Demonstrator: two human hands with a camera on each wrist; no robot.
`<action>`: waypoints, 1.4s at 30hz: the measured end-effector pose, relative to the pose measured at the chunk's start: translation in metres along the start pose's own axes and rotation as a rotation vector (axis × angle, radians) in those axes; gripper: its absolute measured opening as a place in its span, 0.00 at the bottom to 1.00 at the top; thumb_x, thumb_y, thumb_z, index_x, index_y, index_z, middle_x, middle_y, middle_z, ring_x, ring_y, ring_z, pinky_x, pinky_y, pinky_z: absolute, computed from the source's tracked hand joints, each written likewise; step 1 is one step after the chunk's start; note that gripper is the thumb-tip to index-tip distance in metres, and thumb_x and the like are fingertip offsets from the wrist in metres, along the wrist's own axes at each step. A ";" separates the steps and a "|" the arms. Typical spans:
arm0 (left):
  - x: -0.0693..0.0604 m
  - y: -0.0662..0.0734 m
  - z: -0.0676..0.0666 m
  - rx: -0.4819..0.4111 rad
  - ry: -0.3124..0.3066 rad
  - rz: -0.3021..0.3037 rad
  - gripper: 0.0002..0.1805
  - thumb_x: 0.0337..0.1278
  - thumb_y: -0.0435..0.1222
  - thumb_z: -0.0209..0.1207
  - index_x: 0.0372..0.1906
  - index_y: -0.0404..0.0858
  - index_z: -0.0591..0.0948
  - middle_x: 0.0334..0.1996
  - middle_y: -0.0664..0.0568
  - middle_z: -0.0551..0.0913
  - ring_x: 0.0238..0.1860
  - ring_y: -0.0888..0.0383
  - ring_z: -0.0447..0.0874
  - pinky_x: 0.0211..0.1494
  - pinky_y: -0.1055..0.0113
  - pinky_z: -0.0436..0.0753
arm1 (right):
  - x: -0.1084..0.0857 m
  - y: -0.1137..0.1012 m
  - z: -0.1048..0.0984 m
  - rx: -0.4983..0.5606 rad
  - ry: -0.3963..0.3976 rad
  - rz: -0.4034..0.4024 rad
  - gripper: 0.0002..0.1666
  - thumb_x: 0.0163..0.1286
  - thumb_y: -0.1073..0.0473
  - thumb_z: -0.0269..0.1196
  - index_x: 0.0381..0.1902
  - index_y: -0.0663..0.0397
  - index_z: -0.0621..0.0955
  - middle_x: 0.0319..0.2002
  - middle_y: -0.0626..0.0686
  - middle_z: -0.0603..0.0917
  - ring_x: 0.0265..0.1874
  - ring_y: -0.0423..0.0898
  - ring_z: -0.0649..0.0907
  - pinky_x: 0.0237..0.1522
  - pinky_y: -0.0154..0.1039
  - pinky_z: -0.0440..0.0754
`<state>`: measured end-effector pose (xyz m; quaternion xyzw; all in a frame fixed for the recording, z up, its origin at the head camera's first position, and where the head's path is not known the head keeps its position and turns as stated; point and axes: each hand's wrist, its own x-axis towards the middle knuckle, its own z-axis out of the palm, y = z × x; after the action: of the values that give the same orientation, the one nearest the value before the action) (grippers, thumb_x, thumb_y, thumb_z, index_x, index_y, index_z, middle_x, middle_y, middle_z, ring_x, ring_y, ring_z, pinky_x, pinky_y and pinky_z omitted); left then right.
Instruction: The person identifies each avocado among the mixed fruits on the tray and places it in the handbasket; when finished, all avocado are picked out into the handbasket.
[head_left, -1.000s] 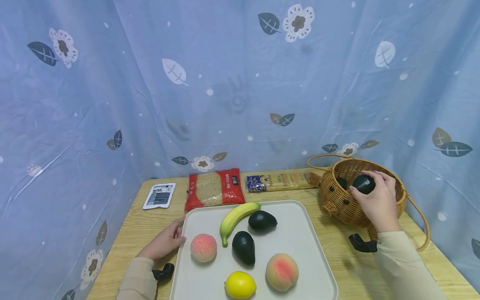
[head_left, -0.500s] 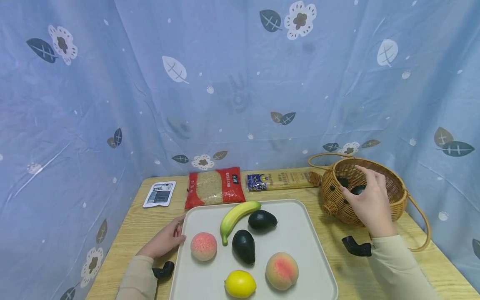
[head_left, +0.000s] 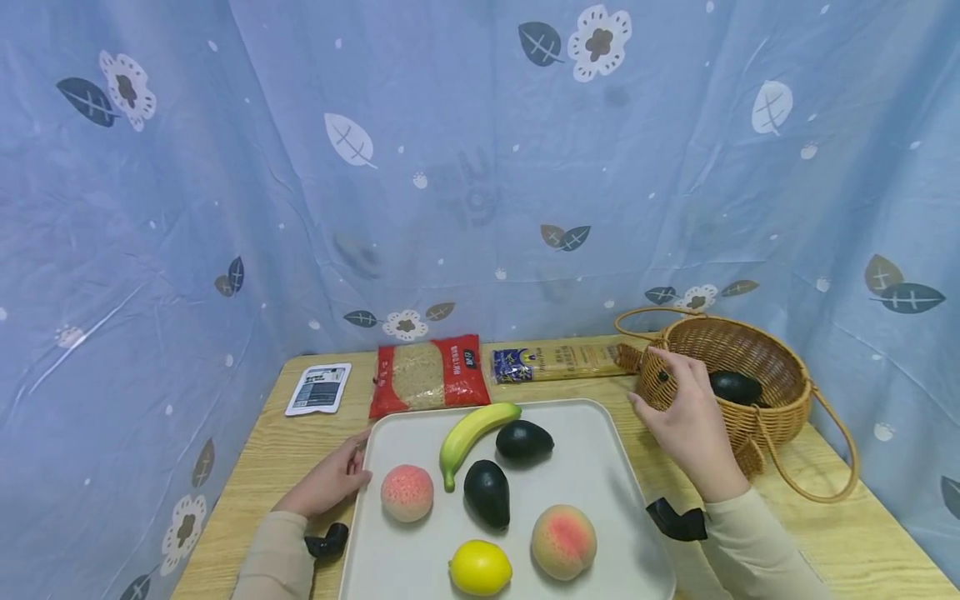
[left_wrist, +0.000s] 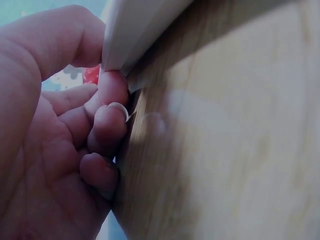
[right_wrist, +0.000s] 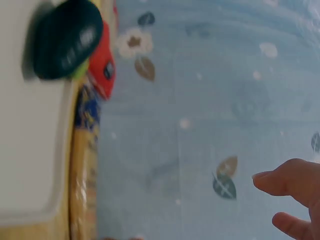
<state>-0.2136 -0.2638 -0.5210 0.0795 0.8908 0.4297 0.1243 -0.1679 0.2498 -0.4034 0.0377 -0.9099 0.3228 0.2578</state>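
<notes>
My left hand (head_left: pixel 326 483) pinches the left edge of the white tray (head_left: pixel 600 458); in the left wrist view the thumb and a fingertip of the hand (left_wrist: pixel 55 130) meet at the tray rim (left_wrist: pixel 131 30). Raised between the tray and the wicker basket (head_left: pixel 783 421), my right hand (head_left: pixel 693 425) holds nothing, thumb and fingers apart. A dark avocado (head_left: pixel 735 387) lies inside the basket. On the tray are a banana (head_left: pixel 468 437), two avocados (head_left: pixel 525 441) (head_left: pixel 487 494), two peaches (head_left: pixel 407 493) (head_left: pixel 564 542) and a lemon (head_left: pixel 481 568).
Behind the tray lie a red bag (head_left: pixel 429 375), a blue and yellow packet (head_left: pixel 558 363) and, further left, a small white packet (head_left: pixel 318 389). The basket's looped handle (head_left: pixel 810 497) hangs toward the front right. A patterned blue curtain (head_left: pixel 480 167) surrounds the wooden table (head_left: pixel 247 467).
My right hand has let go of an avocado in the basket, then moved out leftward toward the tray. My left hand keeps its place on the tray's edge.
</notes>
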 end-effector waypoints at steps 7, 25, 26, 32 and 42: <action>0.000 0.001 0.001 -0.011 -0.004 0.013 0.41 0.65 0.26 0.65 0.79 0.28 0.60 0.33 0.48 0.72 0.35 0.53 0.71 0.37 0.67 0.72 | -0.013 -0.014 0.024 0.063 -0.080 -0.032 0.41 0.63 0.67 0.76 0.71 0.60 0.72 0.56 0.63 0.71 0.44 0.56 0.73 0.40 0.52 0.74; 0.003 -0.003 -0.003 -0.018 0.008 -0.011 0.41 0.65 0.28 0.65 0.80 0.31 0.60 0.34 0.48 0.73 0.37 0.53 0.72 0.36 0.67 0.72 | -0.041 -0.064 0.082 0.263 -0.346 -0.108 0.41 0.56 0.66 0.80 0.68 0.51 0.78 0.61 0.53 0.76 0.61 0.57 0.78 0.53 0.55 0.82; 0.003 -0.002 -0.003 -0.019 0.008 -0.009 0.41 0.65 0.28 0.65 0.80 0.30 0.61 0.34 0.48 0.72 0.36 0.53 0.72 0.36 0.67 0.72 | -0.042 -0.067 0.084 0.274 -0.363 -0.111 0.41 0.56 0.66 0.81 0.67 0.51 0.78 0.61 0.52 0.76 0.61 0.57 0.78 0.55 0.55 0.82; 0.001 0.000 -0.006 -0.009 0.002 0.010 0.41 0.65 0.28 0.65 0.80 0.29 0.60 0.34 0.49 0.72 0.35 0.53 0.72 0.36 0.67 0.72 | -0.047 -0.079 0.095 0.276 -0.453 -0.180 0.37 0.57 0.64 0.80 0.64 0.51 0.80 0.63 0.51 0.75 0.64 0.53 0.76 0.65 0.53 0.76; 0.003 -0.005 -0.001 0.001 -0.015 0.015 0.41 0.67 0.29 0.64 0.80 0.29 0.60 0.34 0.49 0.73 0.35 0.55 0.72 0.36 0.67 0.73 | -0.052 -0.081 0.113 0.197 -0.633 -0.277 0.33 0.63 0.57 0.78 0.65 0.46 0.80 0.67 0.57 0.72 0.67 0.59 0.72 0.64 0.60 0.76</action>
<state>-0.2166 -0.2667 -0.5249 0.0897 0.8894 0.4297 0.1276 -0.1539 0.1120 -0.4577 0.2832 -0.8955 0.3433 -0.0002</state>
